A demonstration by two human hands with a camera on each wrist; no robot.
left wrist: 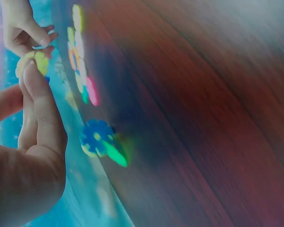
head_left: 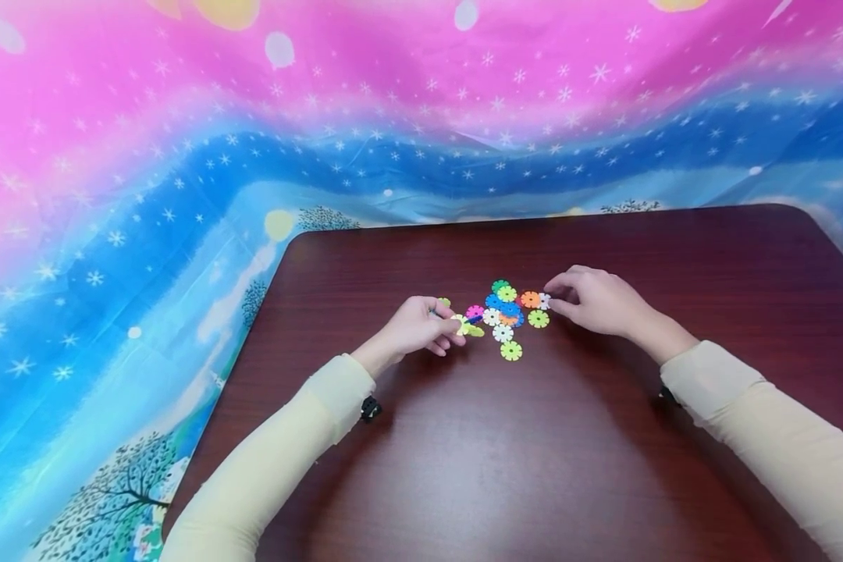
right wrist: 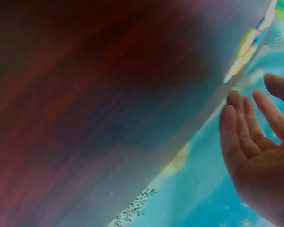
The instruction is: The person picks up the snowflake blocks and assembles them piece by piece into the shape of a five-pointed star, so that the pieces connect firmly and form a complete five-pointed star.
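Note:
Between thumb and fingertips, my left hand [head_left: 421,324] pinches a yellow notched plastic disc [left wrist: 26,65], with a bit of blue showing behind it in the left wrist view. Just right of it, several notched discs in white, orange, blue, pink and green lie joined on the table, including an orange disc [head_left: 530,300] and a lower yellow-green disc [head_left: 511,351]. My right hand [head_left: 593,300] is at the right end of this cluster, fingertips close by a white disc [head_left: 545,301]. In the right wrist view its fingers [right wrist: 230,130] are loosely bent and hold nothing.
Near the left hand, a separate blue disc [left wrist: 95,137] with a green disc [left wrist: 116,155] set in it lies on the table. The dark wooden table [head_left: 499,468] has rounded far corners. A pink and blue patterned cloth [head_left: 421,140] hangs behind it.

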